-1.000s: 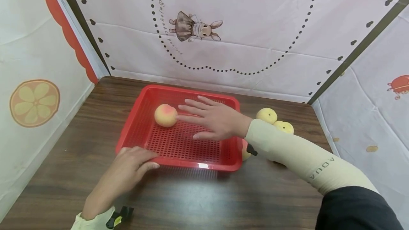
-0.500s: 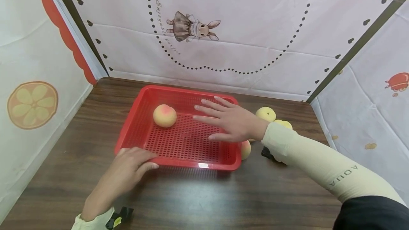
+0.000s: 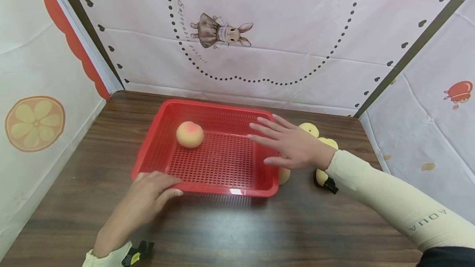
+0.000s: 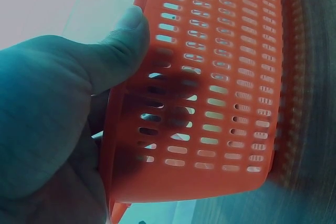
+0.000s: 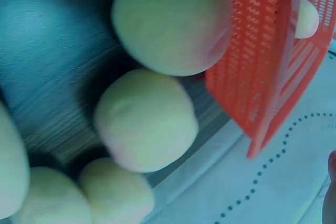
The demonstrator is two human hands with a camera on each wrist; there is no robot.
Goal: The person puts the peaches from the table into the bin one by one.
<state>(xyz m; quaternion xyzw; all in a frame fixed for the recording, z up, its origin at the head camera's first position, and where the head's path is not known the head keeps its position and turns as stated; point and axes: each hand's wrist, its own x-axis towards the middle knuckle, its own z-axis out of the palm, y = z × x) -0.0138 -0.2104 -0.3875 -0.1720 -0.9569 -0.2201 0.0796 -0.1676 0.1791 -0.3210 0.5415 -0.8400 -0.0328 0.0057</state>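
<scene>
A red plastic basket (image 3: 219, 190) with slotted sides stands on the table. My left hand (image 3: 150, 197) grips its near-left rim, and the left wrist view shows the thumb (image 4: 128, 30) outside the wall and fingers showing dark through the slots. One yellow peach (image 3: 190, 134) with a pink blush lies inside the basket, towards the left. My right hand (image 3: 293, 143) is over the basket's right rim, palm down, fingers straight and spread, holding nothing. Below it and right of the basket lie several more peaches (image 5: 147, 121), partly hidden by the hand and sleeve in the head view.
The dark wood-grain table (image 3: 222, 234) is bounded by a printed white cloth (image 3: 274, 24) at the back and by cloth panels on the left and right. One peach (image 5: 173, 22) lies close against the basket's right wall.
My right hand has moved right, from over the middle of the basket to over its right rim, fingers still spread. The left hand keeps its grip, and the peach inside stays in place.
</scene>
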